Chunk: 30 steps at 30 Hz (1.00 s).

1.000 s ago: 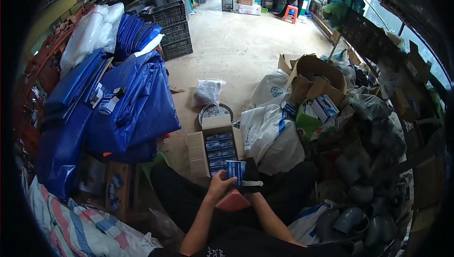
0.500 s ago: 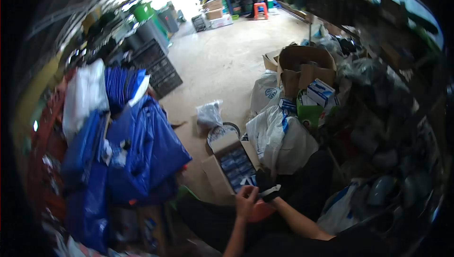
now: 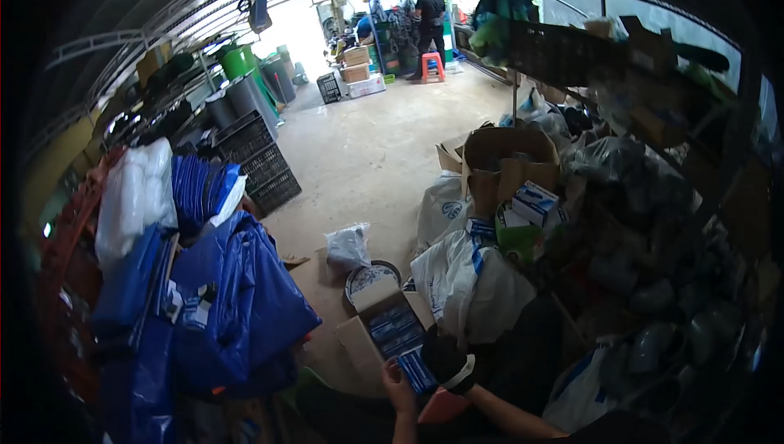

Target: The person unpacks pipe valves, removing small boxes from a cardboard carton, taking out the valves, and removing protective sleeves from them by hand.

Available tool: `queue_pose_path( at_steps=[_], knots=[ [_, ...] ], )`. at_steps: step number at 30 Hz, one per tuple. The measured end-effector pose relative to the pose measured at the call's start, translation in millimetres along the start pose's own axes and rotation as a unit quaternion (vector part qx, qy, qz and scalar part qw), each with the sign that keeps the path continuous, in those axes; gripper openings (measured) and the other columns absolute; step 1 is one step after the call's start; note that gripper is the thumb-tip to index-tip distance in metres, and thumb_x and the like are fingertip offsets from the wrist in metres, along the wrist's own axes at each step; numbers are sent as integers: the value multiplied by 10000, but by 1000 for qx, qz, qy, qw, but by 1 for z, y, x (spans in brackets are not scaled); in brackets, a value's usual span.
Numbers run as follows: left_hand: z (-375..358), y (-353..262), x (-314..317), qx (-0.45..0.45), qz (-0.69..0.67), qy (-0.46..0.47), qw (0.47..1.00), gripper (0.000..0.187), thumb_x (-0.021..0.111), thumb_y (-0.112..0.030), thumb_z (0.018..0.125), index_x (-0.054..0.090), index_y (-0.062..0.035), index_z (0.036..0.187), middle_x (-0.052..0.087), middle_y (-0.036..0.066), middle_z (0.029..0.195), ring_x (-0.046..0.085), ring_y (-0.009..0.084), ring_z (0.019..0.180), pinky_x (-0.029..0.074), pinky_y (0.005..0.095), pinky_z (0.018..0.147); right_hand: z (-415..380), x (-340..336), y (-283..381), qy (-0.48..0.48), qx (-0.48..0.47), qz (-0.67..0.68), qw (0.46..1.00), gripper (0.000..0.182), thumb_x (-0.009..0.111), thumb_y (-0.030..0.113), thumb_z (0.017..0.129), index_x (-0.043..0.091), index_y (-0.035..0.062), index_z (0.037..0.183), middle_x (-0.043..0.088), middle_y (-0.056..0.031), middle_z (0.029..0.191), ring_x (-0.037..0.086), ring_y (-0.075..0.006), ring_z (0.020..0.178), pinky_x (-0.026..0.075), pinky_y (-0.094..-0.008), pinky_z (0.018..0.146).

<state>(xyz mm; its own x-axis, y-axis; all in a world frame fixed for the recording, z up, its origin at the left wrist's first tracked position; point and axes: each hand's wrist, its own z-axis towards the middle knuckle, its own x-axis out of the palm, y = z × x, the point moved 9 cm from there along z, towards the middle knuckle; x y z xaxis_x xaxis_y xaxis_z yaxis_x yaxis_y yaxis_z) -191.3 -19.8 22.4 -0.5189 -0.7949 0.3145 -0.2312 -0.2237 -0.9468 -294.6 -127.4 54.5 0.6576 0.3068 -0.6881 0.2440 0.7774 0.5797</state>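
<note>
A blue box (image 3: 416,371) is between my two hands at the bottom centre. My left hand (image 3: 398,384) is bare, its fingers closed on the left side of the box. My right hand (image 3: 446,361) wears a dark glove with a pale band at the wrist and lies against the box's right side; its fingers are too dark to make out. Just beyond my hands stands an open cardboard carton (image 3: 359,344) with several blue boxes (image 3: 394,328) packed in it. Something red (image 3: 443,405) lies below my right hand.
Blue tarpaulin (image 3: 245,305) is heaped at left. White sacks (image 3: 482,281) and an open carton (image 3: 510,150) stand right of centre. A clear bag (image 3: 348,248) lies beyond a round tray (image 3: 374,274). Far back, a person (image 3: 430,23) stands near a red stool (image 3: 433,68).
The view has tilted up and shifted. A blue box now shows plainly between my hands, and my left hand has moved from a pinch near the glove to the box's side.
</note>
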Motion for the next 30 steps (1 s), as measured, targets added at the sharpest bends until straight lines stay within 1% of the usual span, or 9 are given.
queue_pose_path(
  at_steps=[5,8,10,12,15,18,23,25,30],
  knots=[
    [-26,-30,41,-197,-360,162,897,438,483,-322,1037,423,-84,1401,586,107,1262,561,239,1206,449,391,1052,-4,13,13,14,-5,2,1000,421,548,130,906,574,41,1317,649,-165,1133,647,-268,924,527,-394,803],
    [-31,-47,25,-29,-104,213,971,553,418,-405,1041,371,-104,1503,495,125,1443,469,275,1336,343,435,1156,-4,23,25,22,-6,4,1000,423,547,129,908,573,42,1321,650,-163,1136,648,-265,926,528,-393,806],
    [-39,-62,31,-167,-436,165,869,493,418,-334,1045,415,-93,1476,484,121,1457,484,266,1320,360,427,1145,-2,28,31,22,-6,4,1000,424,546,128,909,573,42,1324,650,-162,1137,649,-263,927,529,-392,808],
    [-30,-28,10,-197,-440,172,859,480,437,-324,1039,434,-94,1460,499,109,1445,480,268,1326,362,422,1139,0,34,36,23,-8,6,1000,425,545,128,910,572,43,1326,651,-161,1139,649,-261,928,530,-391,809],
    [-16,-40,-10,33,154,244,957,440,475,-275,1024,468,-94,1425,529,92,1412,485,265,1319,360,400,1135,3,40,40,21,-16,-2,1000,427,544,127,912,571,43,1330,651,-160,1142,650,-258,930,531,-390,812],
    [-15,-22,-19,48,205,223,952,377,517,-132,987,505,-53,1355,580,122,1326,511,274,1279,371,373,1118,4,39,39,19,-17,-5,1000,429,543,126,914,570,44,1334,652,-158,1144,651,-256,932,532,-388,815],
    [-18,30,-22,-128,-121,230,957,335,509,-161,1011,512,-73,1335,593,80,1297,553,234,1217,425,364,1064,-3,25,33,6,-6,-17,1000,432,541,124,917,568,45,1341,653,-156,1148,653,-251,935,534,-386,819],
    [-13,62,-28,-182,-377,275,865,425,430,-329,1064,455,-69,1399,554,90,1355,552,223,1245,456,373,1056,-4,18,29,-4,1,-27,1000,433,540,123,919,567,45,1344,654,-155,1150,653,-249,936,535,-385,821],
    [-25,3,8,-187,-353,236,886,439,515,-320,1035,481,-39,1372,577,96,1332,572,230,1211,466,414,1029,-11,8,17,-20,4,-118,993,436,539,122,922,565,46,1350,655,-153,1154,655,-245,938,536,-383,826]
  ],
)
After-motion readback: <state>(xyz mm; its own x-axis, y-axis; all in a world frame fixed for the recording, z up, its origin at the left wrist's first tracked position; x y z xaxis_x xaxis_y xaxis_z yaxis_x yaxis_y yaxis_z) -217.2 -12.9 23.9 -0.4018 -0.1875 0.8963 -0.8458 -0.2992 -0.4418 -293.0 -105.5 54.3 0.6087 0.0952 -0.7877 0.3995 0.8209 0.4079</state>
